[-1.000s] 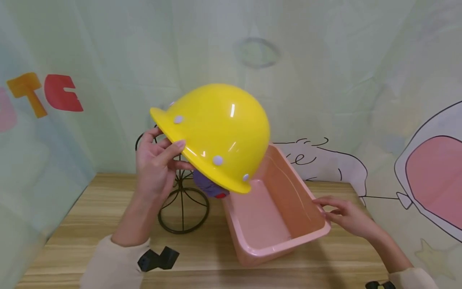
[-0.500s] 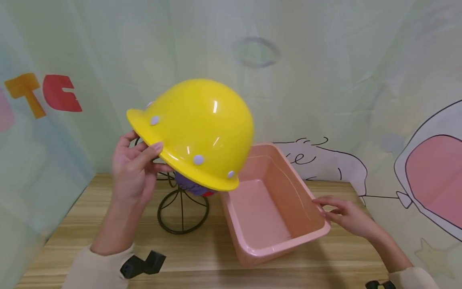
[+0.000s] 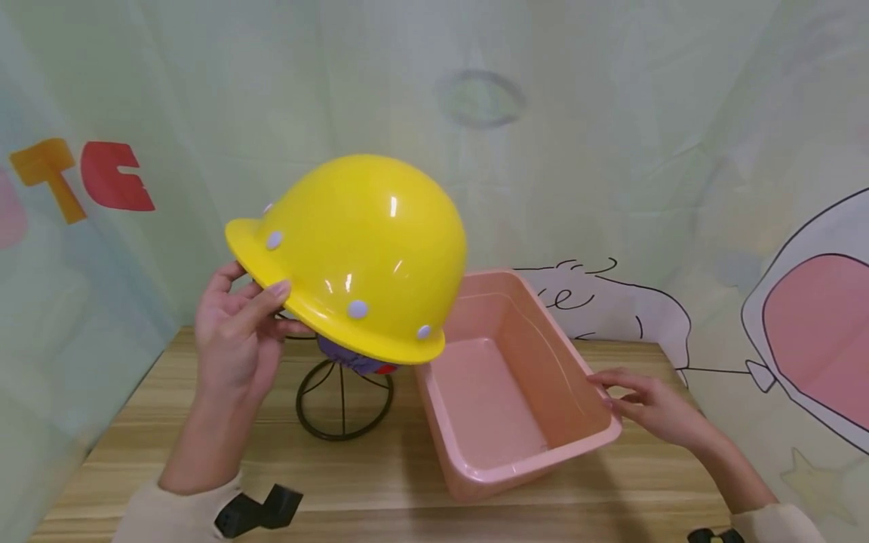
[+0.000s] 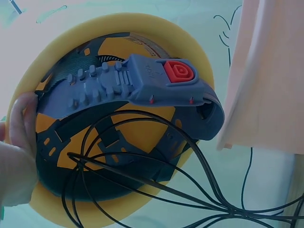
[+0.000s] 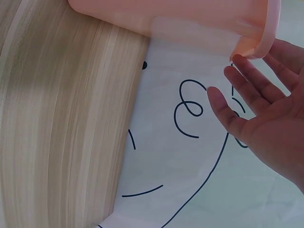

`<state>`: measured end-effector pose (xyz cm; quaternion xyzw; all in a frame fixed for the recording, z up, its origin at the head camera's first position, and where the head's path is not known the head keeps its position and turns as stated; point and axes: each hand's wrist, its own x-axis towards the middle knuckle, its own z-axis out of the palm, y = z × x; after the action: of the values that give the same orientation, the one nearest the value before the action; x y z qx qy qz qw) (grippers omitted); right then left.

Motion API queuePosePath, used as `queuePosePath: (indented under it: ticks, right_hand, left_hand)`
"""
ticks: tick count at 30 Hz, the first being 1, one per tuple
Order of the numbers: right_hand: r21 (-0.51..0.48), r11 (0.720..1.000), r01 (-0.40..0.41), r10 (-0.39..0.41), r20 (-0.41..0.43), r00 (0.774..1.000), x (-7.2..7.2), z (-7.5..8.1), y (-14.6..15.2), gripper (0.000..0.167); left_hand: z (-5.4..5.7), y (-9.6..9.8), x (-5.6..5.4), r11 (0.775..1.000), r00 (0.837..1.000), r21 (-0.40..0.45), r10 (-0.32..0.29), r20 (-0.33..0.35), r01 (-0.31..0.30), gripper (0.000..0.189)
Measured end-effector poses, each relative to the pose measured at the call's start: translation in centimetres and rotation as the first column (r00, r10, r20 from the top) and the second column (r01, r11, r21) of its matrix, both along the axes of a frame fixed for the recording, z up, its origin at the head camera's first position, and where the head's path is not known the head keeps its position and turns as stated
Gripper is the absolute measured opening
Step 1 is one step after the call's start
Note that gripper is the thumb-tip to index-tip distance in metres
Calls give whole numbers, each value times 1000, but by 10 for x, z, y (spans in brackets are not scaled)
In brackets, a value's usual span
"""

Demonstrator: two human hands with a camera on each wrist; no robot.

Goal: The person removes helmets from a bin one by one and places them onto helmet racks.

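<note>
A yellow hard hat (image 3: 366,249) is held up and tilted over a black wire stand (image 3: 345,436). My left hand (image 3: 234,332) grips its brim at the left, thumb on top and fingers underneath. The left wrist view looks into the hat: a blue-grey adjuster strap (image 4: 142,78) with a red button (image 4: 179,71) crosses the opening. My right hand (image 3: 655,403) holds the rim of a pink plastic tub (image 3: 523,460) at its right side. In the right wrist view, its other fingers (image 5: 251,90) lie loosely extended below the rim.
The wire stand's base rests on the wooden table (image 3: 353,483), left of the tub; its upper part is mostly hidden behind the hat. A pale printed curtain (image 3: 577,151) hangs behind and at both sides. The hat's lower right brim overlaps the tub's left rim in the head view.
My left hand has carried the hard hat leftward, away from over the tub, and lowered it slightly in the last half second. The right hand and tub have stayed put.
</note>
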<state>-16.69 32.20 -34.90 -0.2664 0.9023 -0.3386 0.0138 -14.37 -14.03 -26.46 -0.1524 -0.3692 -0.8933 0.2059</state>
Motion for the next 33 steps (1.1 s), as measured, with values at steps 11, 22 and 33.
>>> queuePosePath:
  ticks: [11,22,33]
  right_hand:
    - [-4,1000,-3,3,0,1000,0,0,0,32]
    - [-7,1000,-1,1,-10,1000,-1,-1,1,32]
    - [-10,1000,12,-12,22,1000,1,2,-2,32]
  left_hand:
    - [-10,-6,3,999,1000,32,-12,11,12,37]
    - [-22,-15,5,995,999,87,-44,9,43,38]
    - [-36,-27,8,985,995,142,-92,-29,95,35]
